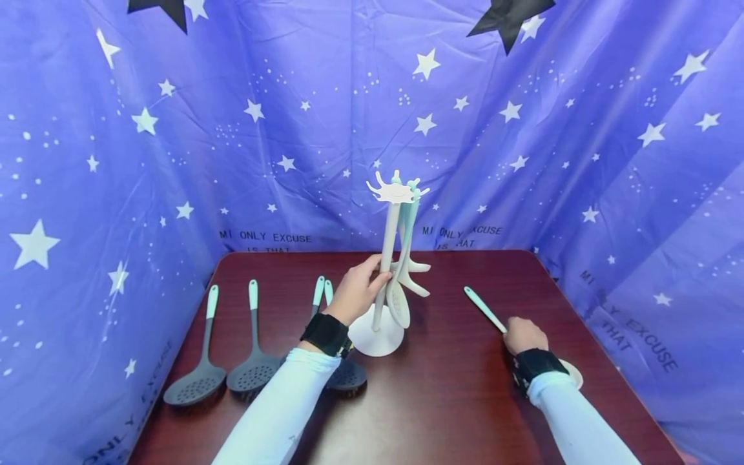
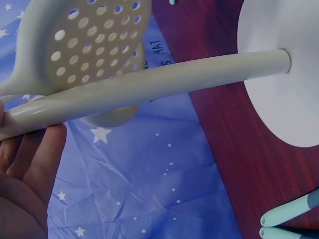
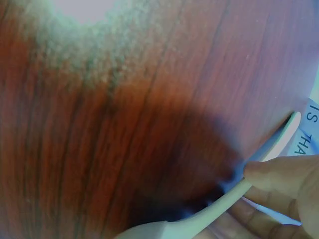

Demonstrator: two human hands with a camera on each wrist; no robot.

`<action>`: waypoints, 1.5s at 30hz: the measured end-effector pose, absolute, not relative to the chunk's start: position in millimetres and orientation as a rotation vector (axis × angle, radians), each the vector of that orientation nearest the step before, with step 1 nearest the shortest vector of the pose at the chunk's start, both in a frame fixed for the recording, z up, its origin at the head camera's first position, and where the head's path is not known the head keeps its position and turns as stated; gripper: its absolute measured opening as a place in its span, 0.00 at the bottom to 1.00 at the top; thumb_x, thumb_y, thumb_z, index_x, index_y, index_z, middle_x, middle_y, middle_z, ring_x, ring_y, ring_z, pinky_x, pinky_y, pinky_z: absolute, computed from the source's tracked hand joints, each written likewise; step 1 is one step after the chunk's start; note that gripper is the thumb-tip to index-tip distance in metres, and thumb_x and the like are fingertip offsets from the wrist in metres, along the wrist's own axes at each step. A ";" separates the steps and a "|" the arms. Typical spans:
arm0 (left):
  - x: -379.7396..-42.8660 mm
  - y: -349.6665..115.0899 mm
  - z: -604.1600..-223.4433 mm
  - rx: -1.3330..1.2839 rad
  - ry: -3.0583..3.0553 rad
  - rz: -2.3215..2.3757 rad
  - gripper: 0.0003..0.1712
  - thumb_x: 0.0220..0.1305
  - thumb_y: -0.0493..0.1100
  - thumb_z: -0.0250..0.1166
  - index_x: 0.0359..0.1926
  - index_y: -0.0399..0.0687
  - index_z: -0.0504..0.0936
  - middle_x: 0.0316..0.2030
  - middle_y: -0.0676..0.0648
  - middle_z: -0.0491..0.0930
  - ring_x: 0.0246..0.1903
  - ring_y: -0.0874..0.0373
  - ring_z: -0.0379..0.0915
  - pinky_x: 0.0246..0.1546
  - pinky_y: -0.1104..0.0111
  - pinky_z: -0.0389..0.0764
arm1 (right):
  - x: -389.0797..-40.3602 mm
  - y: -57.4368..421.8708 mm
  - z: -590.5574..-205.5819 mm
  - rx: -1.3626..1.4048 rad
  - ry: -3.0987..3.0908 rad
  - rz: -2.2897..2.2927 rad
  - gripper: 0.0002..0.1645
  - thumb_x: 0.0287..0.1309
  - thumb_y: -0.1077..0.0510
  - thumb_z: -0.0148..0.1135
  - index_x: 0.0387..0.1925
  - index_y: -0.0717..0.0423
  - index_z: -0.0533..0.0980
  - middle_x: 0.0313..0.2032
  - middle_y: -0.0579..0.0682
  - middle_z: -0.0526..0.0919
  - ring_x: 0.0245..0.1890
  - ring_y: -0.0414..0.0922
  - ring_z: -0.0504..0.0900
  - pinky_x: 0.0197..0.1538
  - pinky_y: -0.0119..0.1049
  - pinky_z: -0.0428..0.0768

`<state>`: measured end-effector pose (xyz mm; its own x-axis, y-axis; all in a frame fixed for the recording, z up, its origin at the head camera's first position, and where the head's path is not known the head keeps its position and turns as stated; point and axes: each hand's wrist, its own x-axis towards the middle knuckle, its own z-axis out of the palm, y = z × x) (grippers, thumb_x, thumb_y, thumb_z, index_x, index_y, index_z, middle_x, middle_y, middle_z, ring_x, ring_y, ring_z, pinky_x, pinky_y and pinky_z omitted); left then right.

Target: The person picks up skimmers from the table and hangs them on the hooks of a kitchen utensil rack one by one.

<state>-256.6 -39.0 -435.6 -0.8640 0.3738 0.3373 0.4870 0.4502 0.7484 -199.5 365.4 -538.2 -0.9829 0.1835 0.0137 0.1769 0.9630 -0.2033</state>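
My left hand (image 1: 356, 292) grips the pole of a white utensil stand (image 1: 387, 248), fingers and thumb round it, well above the round base (image 1: 376, 345). From the stand's hooked top hang several cream utensils with mint handles, among them a perforated spoon (image 2: 99, 42) right beside the pole. Over at the right side of the table, my right hand (image 1: 525, 334) pinches a cream utensil with a mint handle (image 1: 484, 307) partway along its length. The head of that utensil (image 1: 572, 373) is mostly hidden behind the wrist, and the right wrist view cuts it off.
Dark grey perforated turners (image 1: 196, 387) with mint handles lie at the table's left, a second one (image 1: 254, 374) beside the first. Another dark head (image 1: 347, 376) and two handles (image 1: 318, 294) show around the left forearm. A star-patterned curtain (image 1: 325, 116) surrounds the dark red table (image 1: 459, 400).
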 end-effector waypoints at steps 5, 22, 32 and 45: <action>-257.9 -38.1 -436.1 -0.778 -2.578 -1.348 0.19 0.79 0.51 0.59 0.66 0.56 0.75 0.51 0.50 0.86 0.50 0.57 0.84 0.45 0.63 0.85 | -202.3 366.3 -540.0 -0.232 -3.027 0.356 0.06 0.58 0.65 0.62 0.26 0.61 0.79 0.30 0.66 0.84 0.30 0.66 0.83 0.32 0.63 0.79; -262.8 -47.1 -438.7 -0.745 -2.582 -1.307 0.18 0.80 0.53 0.57 0.64 0.58 0.74 0.48 0.53 0.86 0.46 0.59 0.84 0.45 0.63 0.84 | -226.0 305.1 -511.4 0.022 -2.445 0.605 0.07 0.62 0.64 0.67 0.41 0.63 0.84 0.30 0.56 0.84 0.30 0.55 0.82 0.35 0.54 0.79; -265.2 -46.0 -442.2 -0.763 -2.559 -1.337 0.19 0.80 0.54 0.56 0.65 0.57 0.74 0.49 0.53 0.86 0.42 0.60 0.85 0.42 0.65 0.85 | -226.6 260.2 -478.1 0.194 -2.098 0.743 0.07 0.61 0.65 0.70 0.41 0.61 0.86 0.32 0.52 0.85 0.30 0.45 0.81 0.39 0.19 0.71; -265.0 -46.0 -441.0 -0.798 -2.518 -1.692 0.19 0.78 0.49 0.59 0.65 0.56 0.77 0.48 0.51 0.85 0.44 0.56 0.86 0.40 0.57 0.88 | -197.0 191.8 -417.8 0.426 -1.804 1.088 0.11 0.52 0.82 0.68 0.38 0.75 0.83 0.31 0.65 0.82 0.33 0.32 0.80 0.42 0.18 0.79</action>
